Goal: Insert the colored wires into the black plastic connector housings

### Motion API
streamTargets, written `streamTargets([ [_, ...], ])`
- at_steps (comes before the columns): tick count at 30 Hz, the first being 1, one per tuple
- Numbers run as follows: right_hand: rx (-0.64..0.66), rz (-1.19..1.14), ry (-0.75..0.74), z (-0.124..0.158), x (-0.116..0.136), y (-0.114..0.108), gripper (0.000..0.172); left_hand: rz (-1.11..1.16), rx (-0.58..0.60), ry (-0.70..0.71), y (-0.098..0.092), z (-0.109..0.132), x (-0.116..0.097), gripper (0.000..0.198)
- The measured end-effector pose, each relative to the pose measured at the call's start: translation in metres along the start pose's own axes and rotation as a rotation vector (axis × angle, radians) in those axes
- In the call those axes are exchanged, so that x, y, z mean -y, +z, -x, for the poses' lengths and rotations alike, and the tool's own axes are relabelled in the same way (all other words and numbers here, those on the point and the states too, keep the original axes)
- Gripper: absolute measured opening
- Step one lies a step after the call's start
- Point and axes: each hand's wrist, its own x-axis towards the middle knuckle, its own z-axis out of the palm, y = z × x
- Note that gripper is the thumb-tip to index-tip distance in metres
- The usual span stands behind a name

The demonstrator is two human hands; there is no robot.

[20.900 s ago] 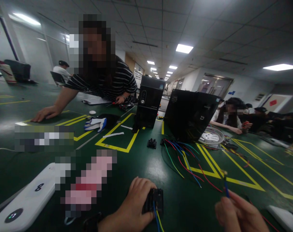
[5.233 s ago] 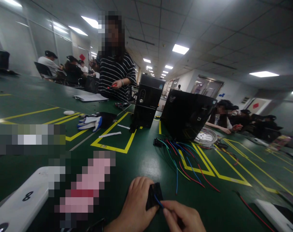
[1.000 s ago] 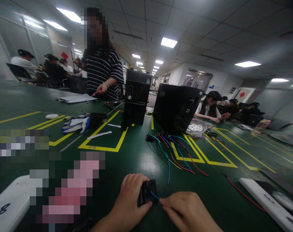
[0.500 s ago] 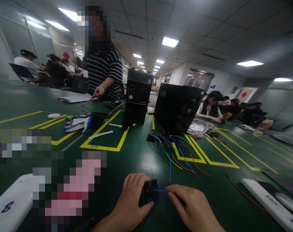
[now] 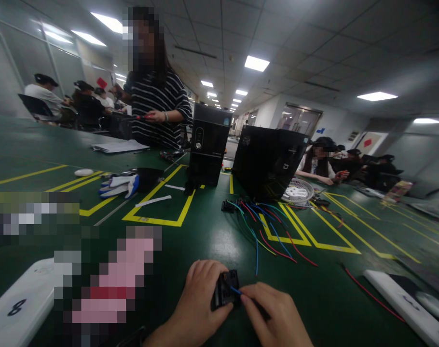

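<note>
My left hand (image 5: 199, 299) is closed around a small black block (image 5: 227, 295), perhaps an electrical connector, just above the green table (image 5: 190, 241). Between the thumb and forefinger of my right hand (image 5: 272, 311) a blue wire (image 5: 235, 290) is pinched, its end meeting the face of the block. How deep the wire end sits in it I cannot tell. Beyond my hands lies a bundle of red, blue and green wires (image 5: 270, 226), with another black block (image 5: 228, 206) at its left end.
Two black computer cases (image 5: 209, 149) stand behind the wires, beside a white basket (image 5: 298, 191). White and blue gloves (image 5: 120, 185) lie to the left. A red wire (image 5: 371, 291) and a white case (image 5: 396, 303) are at right. A person in a striped top (image 5: 157, 103) stands across the table.
My right hand has moved left and closer to the black block, with less blue wire showing between them. The person across has raised the red-handled tool from the table.
</note>
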Motion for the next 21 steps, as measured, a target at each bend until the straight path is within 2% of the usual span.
streamTargets([
  [4,-0.119,0.004,-0.04,0.001,0.002,0.001,0.021,-0.006,0.005,-0.003,-0.001,0.0,-0.002,0.035],
  [7,-0.133,0.031,-0.072,0.002,0.002,0.004,0.021,-0.014,0.002,-0.007,-0.001,0.0,-0.001,0.036],
  [15,0.124,0.155,-0.025,0.005,0.002,0.009,0.023,-0.021,-0.005,-0.003,0.002,0.001,0.002,0.033],
  [19,0.157,0.215,-0.05,0.006,0.001,0.011,0.024,-0.027,-0.008,0.002,0.003,0.0,0.003,0.034],
  [21,0.121,0.201,-0.062,0.007,0.001,0.011,0.024,-0.033,-0.011,0.006,0.003,0.0,0.003,0.033],
])
